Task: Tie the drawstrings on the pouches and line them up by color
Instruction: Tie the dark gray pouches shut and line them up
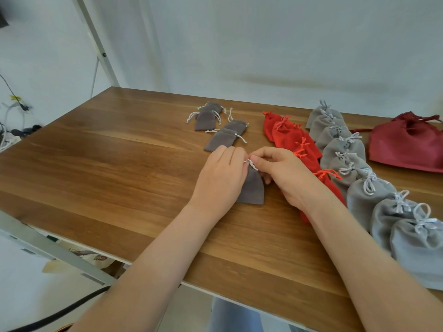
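A small dark grey pouch [252,188] lies on the wooden table [119,164] between my hands. Its white drawstring [251,164] is pinched at the pouch's neck by my left hand [221,178] and my right hand [285,173]. Behind them lie several more small dark grey pouches [221,140] with loose white strings. A row of red pouches [294,142] runs to the right, partly under my right wrist. Further right is a long row of light grey pouches [369,195] with tied bows.
A dark red larger bag [407,144] lies at the far right of the table. The table's front edge runs diagonally below my forearms. A white metal frame [96,39] and cables stand at the left. Bare wood spreads to the left of the pouches.
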A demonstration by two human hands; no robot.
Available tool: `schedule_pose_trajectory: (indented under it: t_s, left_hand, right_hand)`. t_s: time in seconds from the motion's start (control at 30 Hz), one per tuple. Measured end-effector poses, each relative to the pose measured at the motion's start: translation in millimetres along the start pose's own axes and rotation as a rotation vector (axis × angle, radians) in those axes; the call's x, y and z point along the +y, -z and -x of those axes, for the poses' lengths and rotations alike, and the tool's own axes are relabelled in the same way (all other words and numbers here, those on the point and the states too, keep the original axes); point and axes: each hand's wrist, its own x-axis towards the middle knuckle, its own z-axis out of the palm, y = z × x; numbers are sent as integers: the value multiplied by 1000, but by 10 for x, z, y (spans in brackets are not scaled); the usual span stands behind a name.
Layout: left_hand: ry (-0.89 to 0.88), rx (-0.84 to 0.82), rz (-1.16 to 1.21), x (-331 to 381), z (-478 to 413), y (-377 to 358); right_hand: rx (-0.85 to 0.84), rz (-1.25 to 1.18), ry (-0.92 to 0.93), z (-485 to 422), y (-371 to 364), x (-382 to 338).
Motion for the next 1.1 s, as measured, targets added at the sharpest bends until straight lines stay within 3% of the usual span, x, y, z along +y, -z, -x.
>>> schedule_pose_trajectory:
  t_s: [0.3,0.47,0.63,0.77,0.93,1.1]
  left_hand:
    - [-18,57,-113,-12,26,-24]
    - [-19,103,-30,11,15,-22]
    - [298,198,177,6,-5,-11]
    - [399,247,116,10,9,-9]
    - [291,220,127,24,7,-14]
    - [157,146,-80,19,-12,-29]
  right_hand:
    - [10,-132,-13,-9,-34,31]
    - [-14,-239,-6,-8,-56,36]
    - [-34,-197,37,-4,-78,13]
    - [-15,-156,67,16,-133,-24]
    - [0,-144,78,35,-172,-31]
    - [46,-109,48,31,-177,-27]
